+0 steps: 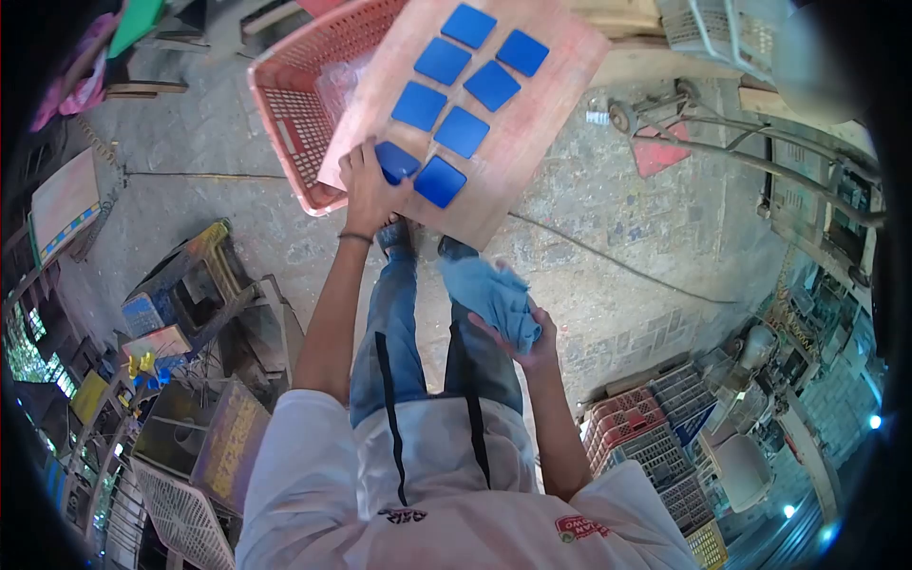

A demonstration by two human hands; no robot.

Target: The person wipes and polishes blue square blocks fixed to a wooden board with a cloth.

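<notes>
Several flat blue squares with rounded corners (443, 61) lie in two rows on a pale wooden board (541, 123). My left hand (373, 193) is at the near left corner of the board, its fingers and thumb around the edges of one blue square (397, 161). That square sits slightly askew from its row, close to another blue square (440, 181). Lower and to the right, over my leg, my right hand (534, 344) is closed on a crumpled light-blue cloth (489, 296). The cloth hangs out beyond the fingers, apart from the board.
Under the board stands a red plastic basket (285, 119) with clear plastic inside. A hand trolley (731, 128) lies at the right. Stacked crates (632, 427) stand at lower right, and a worn metal stand (195, 275) at left. A thin rod (617, 256) lies on the floor.
</notes>
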